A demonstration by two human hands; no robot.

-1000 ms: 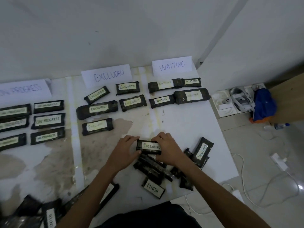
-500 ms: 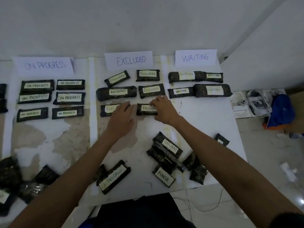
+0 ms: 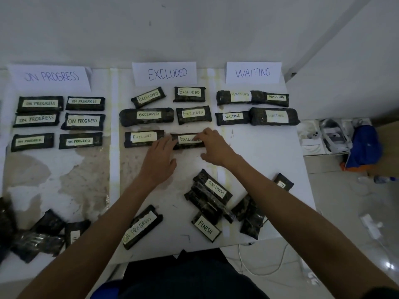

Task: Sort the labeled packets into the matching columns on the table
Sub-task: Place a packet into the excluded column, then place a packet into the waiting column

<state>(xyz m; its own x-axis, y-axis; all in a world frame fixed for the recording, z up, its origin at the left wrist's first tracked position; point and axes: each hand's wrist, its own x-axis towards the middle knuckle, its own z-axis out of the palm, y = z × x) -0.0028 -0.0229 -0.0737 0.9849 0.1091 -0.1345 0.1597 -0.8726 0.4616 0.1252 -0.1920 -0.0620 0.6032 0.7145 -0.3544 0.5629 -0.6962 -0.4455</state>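
At the middle of the frame, the sixth EXCLUDED packet (image 3: 186,140) lay flat on the white table (image 3: 269,152), in the third row under the EXCLUDED sign (image 3: 165,73), just right of its neighbour. The left hand (image 3: 159,157) touched its left end with straight fingers, gripping nothing. The right hand (image 3: 216,147) rested its fingertips on the packet's right end, thumb clear of it. Six ON PROGRESS packets (image 3: 83,121) filled the left column and four WAITING packets (image 3: 233,116) the right. Lower down lay unsorted ones, among them a FINISH packet (image 3: 206,229).
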